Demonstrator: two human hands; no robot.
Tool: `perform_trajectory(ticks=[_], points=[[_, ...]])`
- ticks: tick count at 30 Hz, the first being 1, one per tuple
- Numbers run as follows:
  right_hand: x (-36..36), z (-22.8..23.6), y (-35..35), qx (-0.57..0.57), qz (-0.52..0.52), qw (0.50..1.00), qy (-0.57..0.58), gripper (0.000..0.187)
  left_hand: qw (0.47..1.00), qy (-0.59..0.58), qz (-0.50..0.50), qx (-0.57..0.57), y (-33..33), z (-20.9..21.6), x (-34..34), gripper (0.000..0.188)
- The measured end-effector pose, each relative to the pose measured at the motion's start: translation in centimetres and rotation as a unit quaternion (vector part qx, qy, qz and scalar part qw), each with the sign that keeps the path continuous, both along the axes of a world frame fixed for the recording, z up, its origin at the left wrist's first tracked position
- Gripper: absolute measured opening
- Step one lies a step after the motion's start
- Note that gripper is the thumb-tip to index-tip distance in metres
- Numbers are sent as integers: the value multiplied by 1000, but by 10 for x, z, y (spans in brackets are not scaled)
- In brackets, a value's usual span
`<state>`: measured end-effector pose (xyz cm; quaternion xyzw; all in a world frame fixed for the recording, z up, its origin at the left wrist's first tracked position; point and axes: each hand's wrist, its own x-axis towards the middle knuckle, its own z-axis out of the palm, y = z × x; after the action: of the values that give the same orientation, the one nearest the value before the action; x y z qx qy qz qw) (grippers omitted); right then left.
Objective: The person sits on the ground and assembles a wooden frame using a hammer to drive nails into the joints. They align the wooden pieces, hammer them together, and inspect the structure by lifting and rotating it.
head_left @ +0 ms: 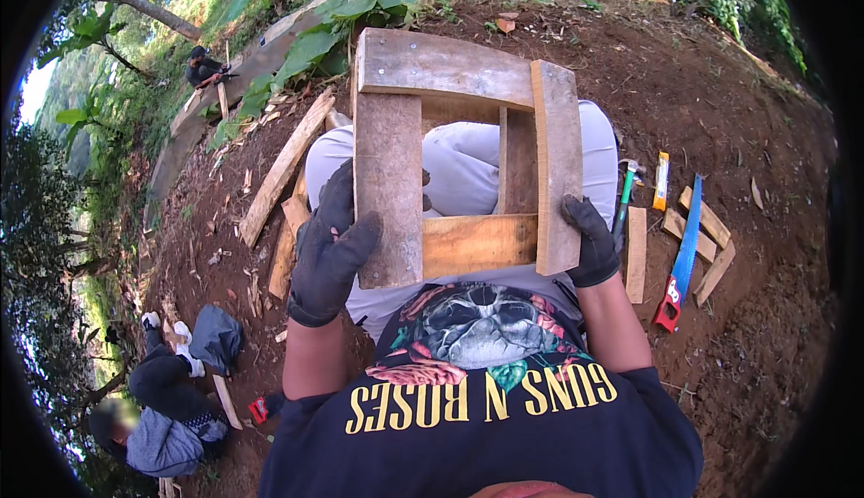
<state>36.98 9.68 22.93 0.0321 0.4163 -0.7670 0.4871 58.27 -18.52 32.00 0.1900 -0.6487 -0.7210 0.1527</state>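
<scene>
A square wooden frame [479, 242] of short, weathered boards is held up over my crossed legs, with its open middle showing my pale trousers. My left hand [329, 251], in a dark work glove, grips its left board, thumb on the front face. On the opposite side my right hand [591, 241], also gloved, holds the lower part of the right board. The fingers of both hands are partly hidden behind the wood. Nail heads show at the corners of the top board.
To my right on the brown soil lie a green-handled hammer [625, 194], a yellow packet [661, 181], a blue-bladed handsaw [684, 251] and several wood offcuts [636, 255]. Longer planks [286, 170] lie at my left. One person [171, 408] sits lower left; another [205, 68] works farther off.
</scene>
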Motion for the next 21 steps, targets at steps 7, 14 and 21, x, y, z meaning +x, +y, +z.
perform_trajectory(ticks=[7,14,21], points=[[-4,9,-2,-8,28,999,27,69,970,-38,88,225,-89,-33,-51,86],[-8,12,-7,26,39,995,90,71,989,-14,47,142,-77,-18,-104,52],[-14,31,-12,50,61,988,136,73,995,-43,88,29,-88,-62,-117,44]])
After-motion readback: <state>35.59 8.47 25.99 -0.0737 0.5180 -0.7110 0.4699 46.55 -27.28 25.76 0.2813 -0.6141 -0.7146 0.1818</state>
